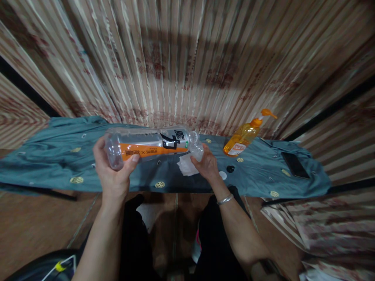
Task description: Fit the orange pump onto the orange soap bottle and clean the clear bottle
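My left hand [114, 168] is wrapped round the base end of a large clear plastic bottle [139, 138] with an orange and black label. The bottle lies nearly level in the air, tilted slightly, its neck toward the right. At its mouth, my right hand [207, 164] grips a small clear plastic bottle [197, 151], partly covered by the fingers. The two mouths are close together; whether they touch I cannot tell. Below them a white tissue [186, 166] lies on the cloth. Beside my right hand are a white disc [223, 175] and a small black cap [230, 169].
An orange pump bottle [241, 136] stands behind my right hand on the table's teal cloth [88, 156]. A dark phone [294, 164] lies near the right end. Pleated curtains [175, 58] hang close behind the table, and dark poles flank it.
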Motion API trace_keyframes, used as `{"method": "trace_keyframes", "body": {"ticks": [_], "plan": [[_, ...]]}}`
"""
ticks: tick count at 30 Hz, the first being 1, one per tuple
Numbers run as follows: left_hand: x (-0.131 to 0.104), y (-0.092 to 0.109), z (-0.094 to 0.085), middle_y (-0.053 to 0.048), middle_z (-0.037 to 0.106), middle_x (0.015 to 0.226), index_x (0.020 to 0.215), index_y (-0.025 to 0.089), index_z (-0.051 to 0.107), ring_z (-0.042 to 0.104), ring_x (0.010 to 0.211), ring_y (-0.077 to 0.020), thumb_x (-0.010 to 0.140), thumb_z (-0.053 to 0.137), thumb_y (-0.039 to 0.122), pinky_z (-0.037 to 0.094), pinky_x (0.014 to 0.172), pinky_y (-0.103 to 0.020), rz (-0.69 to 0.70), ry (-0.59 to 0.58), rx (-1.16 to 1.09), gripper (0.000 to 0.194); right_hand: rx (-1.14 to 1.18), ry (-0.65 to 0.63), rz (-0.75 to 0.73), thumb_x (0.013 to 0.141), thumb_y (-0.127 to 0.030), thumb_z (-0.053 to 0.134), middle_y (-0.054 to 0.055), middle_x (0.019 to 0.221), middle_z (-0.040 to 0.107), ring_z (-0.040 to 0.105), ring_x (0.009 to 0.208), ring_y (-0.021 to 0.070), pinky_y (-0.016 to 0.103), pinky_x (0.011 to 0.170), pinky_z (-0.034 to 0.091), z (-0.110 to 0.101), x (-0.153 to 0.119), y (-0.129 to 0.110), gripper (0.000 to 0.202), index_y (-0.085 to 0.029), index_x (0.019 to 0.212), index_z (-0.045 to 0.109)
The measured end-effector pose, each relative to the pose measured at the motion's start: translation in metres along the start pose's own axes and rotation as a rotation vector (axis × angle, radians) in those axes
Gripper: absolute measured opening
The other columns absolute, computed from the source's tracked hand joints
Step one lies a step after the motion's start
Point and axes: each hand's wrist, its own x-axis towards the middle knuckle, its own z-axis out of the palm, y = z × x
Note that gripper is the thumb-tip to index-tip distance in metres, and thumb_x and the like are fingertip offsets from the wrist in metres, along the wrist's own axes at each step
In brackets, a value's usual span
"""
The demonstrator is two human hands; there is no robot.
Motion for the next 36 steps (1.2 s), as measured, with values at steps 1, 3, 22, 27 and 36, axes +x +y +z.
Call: {"method": "trace_keyframes", "body": {"ticks": [1, 3, 22, 27, 36], "plan": [[-0.0001, -0.0001, -0.0001, -0.006, 0.064, 0.126, 0.134, 0.028, 0.056, 0.067, 0.112, -0.0243, 0.062, 0.090, 0.048, 0.051, 0.102, -0.040, -0.003, 0.000, 0.003, 0.082, 0.000, 0.001, -0.004, 0.084, -0.035, 0.068, 0.027, 0.138, 0.064, 0.064, 0.129, 0.0348, 0.052, 0.112, 0.051, 0.0004, 0.0000, 0.0004, 0.069, -0.006, 0.142, 0.043], [-0.0004, -0.0008, -0.0004, -0.006, 0.064, 0.127, 0.135, 0.027, 0.055, 0.066, 0.114, -0.0246, 0.063, 0.089, 0.049, 0.051, 0.102, -0.041, -0.001, -0.004, 0.013, 0.083, -0.001, 0.003, -0.006, 0.084, -0.035, 0.069, 0.028, 0.138, 0.063, 0.064, 0.129, 0.0351, 0.051, 0.112, 0.051, 0.0009, 0.0000, 0.0010, 0.070, -0.004, 0.141, 0.044], [0.0016, -0.0006, 0.0010, -0.005, 0.067, 0.120, 0.128, 0.022, 0.061, 0.067, 0.103, -0.0182, 0.054, 0.094, 0.050, 0.051, 0.092, -0.030, -0.084, 0.047, -0.084, 0.085, 0.008, 0.018, -0.016, 0.088, -0.037, 0.068, 0.024, 0.136, 0.066, 0.064, 0.128, 0.0341, 0.053, 0.110, 0.052, 0.0041, -0.0010, 0.0043, 0.067, -0.010, 0.144, 0.043], [0.0011, -0.0025, 0.0013, -0.005, 0.067, 0.118, 0.128, 0.022, 0.061, 0.068, 0.102, -0.0192, 0.055, 0.092, 0.054, 0.052, 0.092, -0.032, -0.088, 0.050, -0.069, 0.085, -0.003, 0.023, -0.025, 0.088, -0.039, 0.067, 0.024, 0.138, 0.065, 0.064, 0.129, 0.0344, 0.054, 0.111, 0.052, 0.0043, -0.0013, 0.0059, 0.068, -0.010, 0.144, 0.042], [0.0018, -0.0063, -0.0003, -0.003, 0.068, 0.116, 0.128, 0.025, 0.062, 0.067, 0.100, -0.0175, 0.057, 0.093, 0.051, 0.052, 0.093, -0.031, -0.108, 0.047, -0.110, 0.082, 0.005, 0.026, -0.038, 0.088, -0.040, 0.067, 0.026, 0.136, 0.064, 0.064, 0.127, 0.0354, 0.053, 0.110, 0.053, 0.0057, -0.0012, 0.0072, 0.069, -0.006, 0.142, 0.043]]}}
